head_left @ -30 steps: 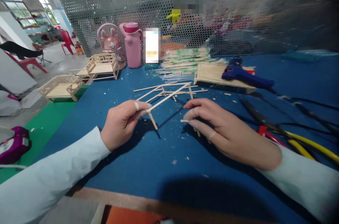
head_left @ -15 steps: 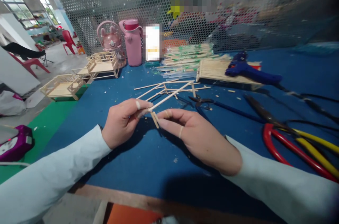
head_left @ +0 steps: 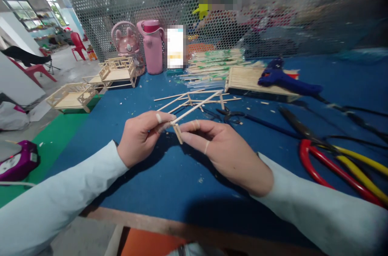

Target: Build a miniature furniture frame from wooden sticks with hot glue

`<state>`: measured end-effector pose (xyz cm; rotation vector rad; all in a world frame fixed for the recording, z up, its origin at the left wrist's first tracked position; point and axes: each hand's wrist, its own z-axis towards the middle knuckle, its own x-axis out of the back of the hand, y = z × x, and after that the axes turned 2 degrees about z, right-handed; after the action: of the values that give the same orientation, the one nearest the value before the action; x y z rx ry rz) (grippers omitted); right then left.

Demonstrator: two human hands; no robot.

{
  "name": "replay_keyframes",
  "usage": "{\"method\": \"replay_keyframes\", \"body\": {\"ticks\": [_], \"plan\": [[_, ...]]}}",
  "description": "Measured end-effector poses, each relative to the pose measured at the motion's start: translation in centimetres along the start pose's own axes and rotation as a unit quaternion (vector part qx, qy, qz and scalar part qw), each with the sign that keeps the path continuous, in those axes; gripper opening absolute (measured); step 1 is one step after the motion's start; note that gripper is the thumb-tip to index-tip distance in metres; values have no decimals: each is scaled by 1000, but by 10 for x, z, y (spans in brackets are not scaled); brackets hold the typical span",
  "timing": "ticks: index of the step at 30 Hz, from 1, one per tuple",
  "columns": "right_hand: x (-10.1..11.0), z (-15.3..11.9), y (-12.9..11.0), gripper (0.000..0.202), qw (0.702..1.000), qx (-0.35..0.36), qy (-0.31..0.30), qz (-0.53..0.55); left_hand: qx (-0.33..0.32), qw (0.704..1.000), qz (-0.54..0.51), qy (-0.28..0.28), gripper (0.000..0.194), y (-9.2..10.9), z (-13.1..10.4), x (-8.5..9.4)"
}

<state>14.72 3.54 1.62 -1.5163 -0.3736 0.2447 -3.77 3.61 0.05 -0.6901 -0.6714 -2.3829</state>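
Observation:
My left hand [head_left: 141, 137], with tape on a finger, pinches the near corner of a frame of thin wooden sticks [head_left: 198, 104]. The frame reaches away from me over the blue table, with a short leg at its far right corner. At the near corner, my right hand [head_left: 226, 149] holds a short wooden stick [head_left: 178, 134] between thumb and taped fingers. This piece points down and its upper end meets the frame; whether it is fixed there I cannot tell. More loose-looking sticks lie behind the frame.
Pliers [head_left: 232, 115], red-and-yellow-handled cutters [head_left: 321, 163] and a blue glue gun [head_left: 287, 80] lie on the right. Small wooden furniture models [head_left: 72, 98] stand at left. Behind are a pink bottle [head_left: 153, 50], a lit phone [head_left: 176, 48], stick bundles [head_left: 215, 64] and a mesh screen [head_left: 100, 9].
Both hands keep their grip at the frame's near corner. The short stick has shifted very slightly, its top now closer against the corner. The view has tilted a little.

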Motion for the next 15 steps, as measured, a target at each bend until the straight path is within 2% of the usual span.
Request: {"method": "replay_keyframes", "body": {"ticks": [5,15], "plan": [[1,0,1,27,1000,3,-4,4,1,1000,-1,-1,13,1,0,0],[2,1,0,19,1000,4,-12,-26,-9,1000,-7,3,14,1,-1,-1]]}}
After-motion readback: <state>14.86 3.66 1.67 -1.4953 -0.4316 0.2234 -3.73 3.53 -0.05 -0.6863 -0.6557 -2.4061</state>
